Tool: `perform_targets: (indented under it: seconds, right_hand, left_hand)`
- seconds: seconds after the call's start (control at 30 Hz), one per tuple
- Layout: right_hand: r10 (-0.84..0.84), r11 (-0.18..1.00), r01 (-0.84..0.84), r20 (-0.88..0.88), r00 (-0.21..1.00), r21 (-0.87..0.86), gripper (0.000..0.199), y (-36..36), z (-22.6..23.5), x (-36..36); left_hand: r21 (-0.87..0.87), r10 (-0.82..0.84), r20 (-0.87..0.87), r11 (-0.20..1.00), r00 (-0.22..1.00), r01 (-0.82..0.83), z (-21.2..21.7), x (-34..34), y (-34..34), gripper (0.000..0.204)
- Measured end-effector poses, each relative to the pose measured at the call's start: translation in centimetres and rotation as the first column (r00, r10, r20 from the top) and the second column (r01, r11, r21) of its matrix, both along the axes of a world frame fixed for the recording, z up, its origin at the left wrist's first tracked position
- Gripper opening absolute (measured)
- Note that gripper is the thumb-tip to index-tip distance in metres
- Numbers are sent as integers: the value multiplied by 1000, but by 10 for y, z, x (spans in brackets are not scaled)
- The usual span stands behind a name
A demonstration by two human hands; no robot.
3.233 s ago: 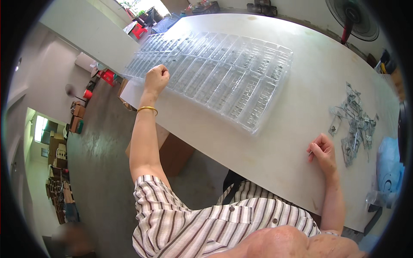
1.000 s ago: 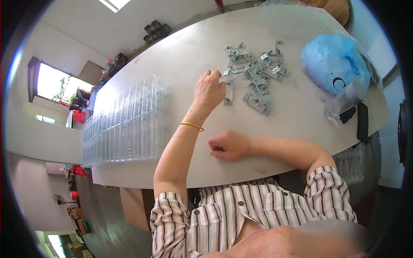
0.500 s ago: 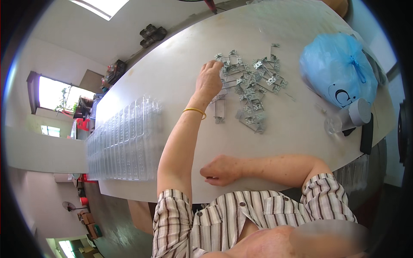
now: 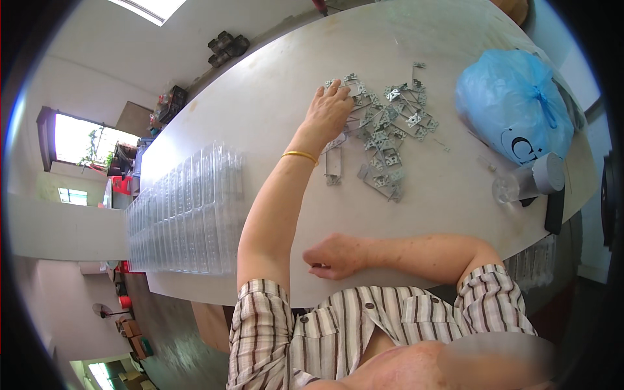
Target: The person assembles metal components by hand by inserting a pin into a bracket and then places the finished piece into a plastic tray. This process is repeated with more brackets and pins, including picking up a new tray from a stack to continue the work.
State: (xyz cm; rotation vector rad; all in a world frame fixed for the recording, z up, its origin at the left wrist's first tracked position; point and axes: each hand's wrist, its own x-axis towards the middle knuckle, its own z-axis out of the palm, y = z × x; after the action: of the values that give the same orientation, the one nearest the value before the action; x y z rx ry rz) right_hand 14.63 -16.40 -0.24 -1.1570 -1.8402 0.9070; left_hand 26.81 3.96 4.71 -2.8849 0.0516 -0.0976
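Since the earlier frame our left hand (image 4: 330,112) has slid further onto the metal brackets (image 4: 383,123) at upper centre, fingers spread flat. Our right hand (image 4: 335,255) rests loosely curled, holding nothing, on the tabletop (image 4: 260,110) at lower centre.

A long white table (image 4: 273,97) stands in a pale-walled room with a bright window (image 4: 81,140).

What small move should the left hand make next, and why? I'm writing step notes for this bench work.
Probably close the fingers on one metal bracket: the left hand lies flat and open on the edge of the bracket pile, holding nothing, while the right hand rests curled near the table edge.
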Motion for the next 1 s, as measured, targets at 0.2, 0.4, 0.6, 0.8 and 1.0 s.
perform_targets:
  seconds: [0.2, 0.4, 0.6, 0.8, 1.0]
  right_hand:
    - [-29, 1000, 29, 0, 1000, -1, 21, 1, -4, -2]
    - [-29, 997, 24, -68, 997, -73, 18, -2, 5, 7]
    - [-18, 1000, 16, -202, 979, -13, 14, -1, 3, 5]
    - [-98, 983, 37, -340, 935, -182, 10, -5, 14, 11]
    - [-349, 907, 416, -431, 832, 69, 12, 6, 57, 31]
  left_hand:
    - [9, 146, 100, 989, 984, -147, 24, -47, -31, 30]
    - [-945, 432, -84, 251, 898, -210, 33, -121, -60, 31]
    - [-694, 286, -193, -716, 939, 75, -14, -180, -47, 37]
    - [-623, 261, -226, -779, 939, 66, -31, -205, -42, 57]
    - [-634, 270, -234, -771, 934, 65, -26, -206, -43, 59]
